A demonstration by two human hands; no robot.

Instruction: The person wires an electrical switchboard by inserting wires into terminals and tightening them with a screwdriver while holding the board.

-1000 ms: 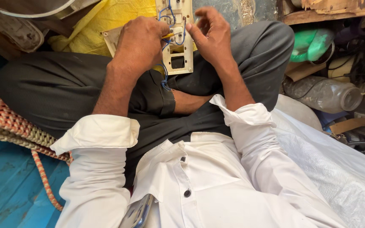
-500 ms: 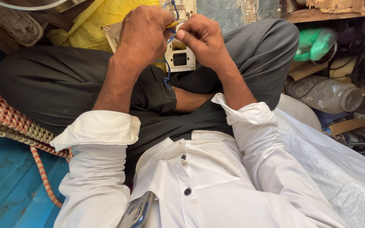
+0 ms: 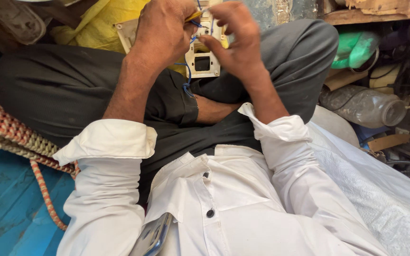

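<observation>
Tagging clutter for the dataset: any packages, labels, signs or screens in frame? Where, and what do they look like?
Phone: bottom edge, tucked at the white shirt's pocket; glossy dark screen, silvery rim.
Clear plastic jar: right side, lying on its side, open mouth to the right; dusty, no label visible.
Green plastic bag: upper right, crumpled.
No signs visible; no readable labels.

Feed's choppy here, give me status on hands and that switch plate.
Left hand gripping a yellow-handled tool at the switch plate. Right hand pinching the blue wires. Plate over the lap, nothing blocking.
</observation>
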